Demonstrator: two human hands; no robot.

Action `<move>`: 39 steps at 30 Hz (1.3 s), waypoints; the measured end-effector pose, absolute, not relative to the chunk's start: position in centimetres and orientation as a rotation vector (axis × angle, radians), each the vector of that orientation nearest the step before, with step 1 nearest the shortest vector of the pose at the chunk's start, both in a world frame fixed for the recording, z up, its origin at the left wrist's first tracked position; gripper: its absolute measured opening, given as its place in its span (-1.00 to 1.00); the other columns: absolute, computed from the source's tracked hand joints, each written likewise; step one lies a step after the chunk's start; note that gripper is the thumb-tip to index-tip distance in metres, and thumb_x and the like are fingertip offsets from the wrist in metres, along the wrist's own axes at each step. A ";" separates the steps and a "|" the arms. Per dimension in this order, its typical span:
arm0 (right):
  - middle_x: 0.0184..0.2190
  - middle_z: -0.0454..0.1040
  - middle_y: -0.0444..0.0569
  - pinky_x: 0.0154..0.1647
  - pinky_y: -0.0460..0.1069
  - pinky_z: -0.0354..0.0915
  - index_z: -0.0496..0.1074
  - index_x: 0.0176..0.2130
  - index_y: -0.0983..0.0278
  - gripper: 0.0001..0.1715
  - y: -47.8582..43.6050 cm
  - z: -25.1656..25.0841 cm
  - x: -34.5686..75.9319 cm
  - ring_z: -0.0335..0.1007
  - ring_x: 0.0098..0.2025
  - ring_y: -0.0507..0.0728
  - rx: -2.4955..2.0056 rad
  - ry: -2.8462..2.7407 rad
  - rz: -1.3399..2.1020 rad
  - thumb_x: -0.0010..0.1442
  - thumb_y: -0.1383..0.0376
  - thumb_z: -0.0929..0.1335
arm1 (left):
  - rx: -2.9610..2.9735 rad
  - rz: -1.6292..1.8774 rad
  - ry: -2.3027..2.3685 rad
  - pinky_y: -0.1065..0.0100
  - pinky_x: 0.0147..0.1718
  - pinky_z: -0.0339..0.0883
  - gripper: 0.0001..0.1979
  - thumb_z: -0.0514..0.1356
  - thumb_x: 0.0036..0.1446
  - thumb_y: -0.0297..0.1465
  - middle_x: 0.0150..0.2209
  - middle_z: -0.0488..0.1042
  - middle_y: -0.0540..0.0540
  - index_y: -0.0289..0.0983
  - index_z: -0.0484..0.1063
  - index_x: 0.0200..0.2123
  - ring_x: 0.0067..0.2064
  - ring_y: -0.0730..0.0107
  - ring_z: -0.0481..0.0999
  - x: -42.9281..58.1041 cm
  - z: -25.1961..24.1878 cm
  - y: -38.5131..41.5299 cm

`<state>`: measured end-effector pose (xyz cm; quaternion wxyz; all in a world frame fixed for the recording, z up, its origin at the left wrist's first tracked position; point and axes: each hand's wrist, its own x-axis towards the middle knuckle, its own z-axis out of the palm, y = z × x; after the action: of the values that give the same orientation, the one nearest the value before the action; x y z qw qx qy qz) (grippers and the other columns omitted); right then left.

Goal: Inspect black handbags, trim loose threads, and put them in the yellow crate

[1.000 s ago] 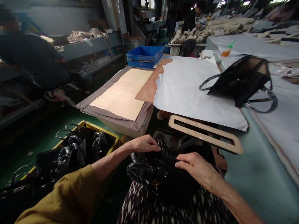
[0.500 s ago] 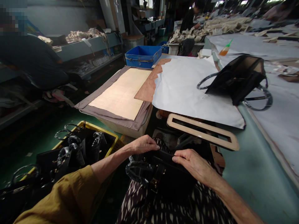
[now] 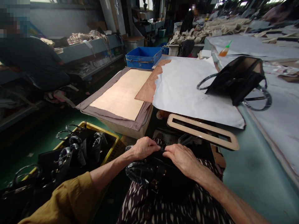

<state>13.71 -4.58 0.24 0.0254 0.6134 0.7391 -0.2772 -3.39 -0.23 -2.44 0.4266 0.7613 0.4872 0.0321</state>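
Note:
A black handbag [image 3: 173, 179] with gold-coloured metal fittings rests on my lap, over patterned dark cloth. Its handle [image 3: 137, 172], wrapped in clear plastic, lies toward the left. My left hand [image 3: 146, 147] pinches the bag's upper edge, thumb and fingers pressed together. Close beside it, my right hand [image 3: 181, 157] grips the same edge with curled fingers. Only a small gap separates the two hands. The inside of the bag and its far side are hidden from me.
A yellow crate [image 3: 114, 146] full of black handbags stands at left. Ahead are a board [image 3: 121, 93] on a tub, a blue bin [image 3: 142, 57] and a white-covered table [image 3: 187, 87]. Another black handbag [image 3: 235, 77] and a slotted wooden frame [image 3: 203, 130] are on the right. A person sits far left.
My right hand has slid left along the bag's edge, closer to my left hand. My left hand has shifted only slightly and keeps its hold.

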 end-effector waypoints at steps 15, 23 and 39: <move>-0.58 0.45 -0.12 -0.40 -0.10 0.06 0.35 -0.58 0.23 -0.69 -5.0 -0.7 12.7 0.35 -0.44 0.04 1.938 2.373 -1.052 0.14 0.23 0.22 | 1.838 0.179 1.003 0.53 -0.43 0.15 -0.64 0.02 0.10 -0.22 -0.49 0.38 0.02 -0.36 0.48 -0.40 -0.42 0.49 0.30 -6.3 -0.9 1.0; -0.65 0.35 -0.15 -0.47 -0.10 0.02 0.26 -0.64 0.26 -0.62 -4.7 -0.4 12.6 0.26 -0.53 0.01 1.952 2.313 -1.038 0.15 0.23 0.19 | 1.522 0.335 0.983 0.45 -0.27 0.20 -0.68 0.13 0.02 -0.26 -0.34 0.46 -0.05 -0.35 0.46 -0.23 -0.30 0.42 0.35 -10.1 -2.1 1.0; -0.68 0.23 -0.18 -0.48 -0.11 -0.03 0.18 -0.66 0.27 -0.61 -4.9 -0.6 12.5 0.17 -0.54 -0.01 1.925 2.360 -1.113 0.13 0.19 0.18 | 1.367 0.234 1.029 0.49 -0.52 0.11 -0.71 0.19 -0.09 -0.25 -0.59 0.35 0.03 -0.38 0.50 -0.39 -0.54 0.53 0.24 -8.2 -3.9 0.2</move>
<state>12.52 -4.86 -0.55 -0.0503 0.5929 0.7269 -0.3430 -8.22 0.20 -3.94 0.6498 0.6016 0.4530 0.1031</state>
